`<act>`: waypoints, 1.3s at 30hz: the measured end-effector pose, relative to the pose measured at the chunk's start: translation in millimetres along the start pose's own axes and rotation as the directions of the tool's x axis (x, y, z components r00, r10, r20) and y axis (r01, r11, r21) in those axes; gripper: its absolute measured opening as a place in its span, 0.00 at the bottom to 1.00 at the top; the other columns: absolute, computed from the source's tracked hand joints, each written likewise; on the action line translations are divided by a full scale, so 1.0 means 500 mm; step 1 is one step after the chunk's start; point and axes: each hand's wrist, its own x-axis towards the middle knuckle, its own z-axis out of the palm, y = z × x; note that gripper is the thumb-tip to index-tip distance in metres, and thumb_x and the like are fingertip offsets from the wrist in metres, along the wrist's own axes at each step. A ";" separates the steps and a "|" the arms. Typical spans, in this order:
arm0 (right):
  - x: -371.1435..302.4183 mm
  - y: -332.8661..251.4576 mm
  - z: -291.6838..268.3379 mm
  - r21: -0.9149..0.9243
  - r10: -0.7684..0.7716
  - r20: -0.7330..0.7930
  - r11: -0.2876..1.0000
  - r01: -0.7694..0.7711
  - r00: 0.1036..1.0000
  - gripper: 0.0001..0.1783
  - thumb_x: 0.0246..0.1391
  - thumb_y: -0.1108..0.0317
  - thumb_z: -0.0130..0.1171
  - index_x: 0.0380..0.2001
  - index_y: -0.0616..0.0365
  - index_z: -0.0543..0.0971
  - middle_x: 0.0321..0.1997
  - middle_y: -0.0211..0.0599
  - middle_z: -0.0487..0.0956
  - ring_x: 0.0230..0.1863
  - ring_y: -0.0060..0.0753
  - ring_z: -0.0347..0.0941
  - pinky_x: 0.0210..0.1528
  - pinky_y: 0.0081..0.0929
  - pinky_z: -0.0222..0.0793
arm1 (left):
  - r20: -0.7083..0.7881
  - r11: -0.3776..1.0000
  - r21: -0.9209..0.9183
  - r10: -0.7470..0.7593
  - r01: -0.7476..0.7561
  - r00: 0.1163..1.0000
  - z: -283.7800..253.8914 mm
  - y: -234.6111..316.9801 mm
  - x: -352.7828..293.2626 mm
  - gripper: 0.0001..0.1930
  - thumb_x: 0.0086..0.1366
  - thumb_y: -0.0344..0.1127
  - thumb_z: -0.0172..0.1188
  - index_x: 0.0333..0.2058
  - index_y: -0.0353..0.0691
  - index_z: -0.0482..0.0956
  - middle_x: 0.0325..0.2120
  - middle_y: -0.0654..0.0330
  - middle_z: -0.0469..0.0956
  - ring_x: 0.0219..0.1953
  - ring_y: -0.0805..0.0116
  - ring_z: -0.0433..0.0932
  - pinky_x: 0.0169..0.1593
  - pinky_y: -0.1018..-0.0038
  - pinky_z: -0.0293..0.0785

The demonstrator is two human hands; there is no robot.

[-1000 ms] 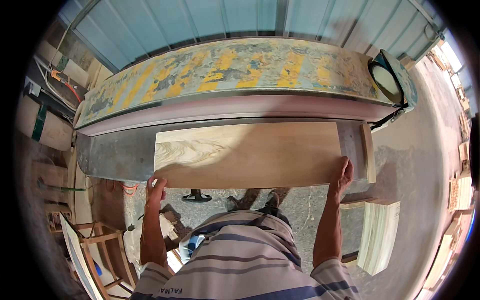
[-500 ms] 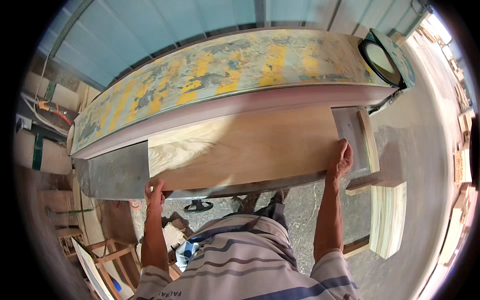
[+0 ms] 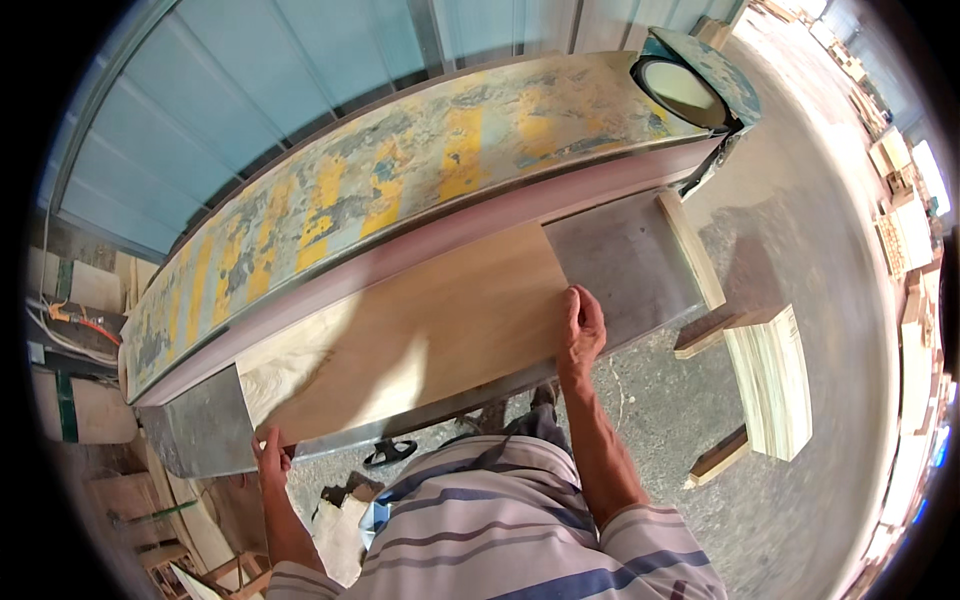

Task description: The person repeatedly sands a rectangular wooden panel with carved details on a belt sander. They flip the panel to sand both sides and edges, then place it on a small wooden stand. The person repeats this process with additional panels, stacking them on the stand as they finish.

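A wide, pale wooden board lies flat on the grey metal table of a long belt sander. Its far edge runs along the pinkish sanding belt, touching or very close to it. My left hand grips the board's near left corner, thumb on top and the other fingers partly hidden below. At the near right corner, my right hand is closed on the board's end. Shadow covers much of the board, with bright patches at its left end and near edge.
The sander's worn, yellow-striped cover stretches behind the belt. A wooden strip crosses the table's right end. Stacked pale boards stand on the floor at right. A black handwheel sits below the table's front edge.
The board and both hands have slid left along the table, baring more metal at its right end. The view has also turned, so the sander now slants more.
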 end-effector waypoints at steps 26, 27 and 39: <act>0.181 -0.015 -0.097 0.329 -0.034 0.081 0.944 0.005 0.996 0.19 0.59 0.55 0.49 0.30 0.60 0.77 0.30 0.28 0.75 0.29 0.21 0.67 0.31 0.21 0.65 | -0.022 0.949 -0.289 0.122 -0.123 0.992 0.208 0.008 -0.164 0.36 0.52 0.46 0.65 0.55 0.47 0.54 0.35 0.54 0.73 0.30 0.65 0.75 0.27 0.73 0.75; 0.164 -0.003 -0.088 0.358 0.004 0.054 0.933 -0.023 0.999 0.16 0.61 0.58 0.47 0.28 0.59 0.76 0.28 0.26 0.73 0.28 0.19 0.65 0.30 0.19 0.63 | 0.011 0.933 -0.339 0.134 -0.122 0.991 0.194 0.001 -0.133 0.36 0.53 0.45 0.65 0.55 0.47 0.54 0.37 0.52 0.73 0.33 0.62 0.78 0.29 0.71 0.79; 0.220 -0.054 -0.110 0.091 0.091 -0.131 0.993 -0.079 0.987 0.23 0.56 0.50 0.54 0.33 0.64 0.78 0.29 0.28 0.76 0.31 0.19 0.67 0.35 0.19 0.64 | -0.022 0.997 -0.033 0.065 -0.066 0.998 0.241 0.059 -0.228 0.34 0.51 0.50 0.66 0.52 0.48 0.60 0.10 0.69 0.61 0.06 0.81 0.55 0.08 0.84 0.46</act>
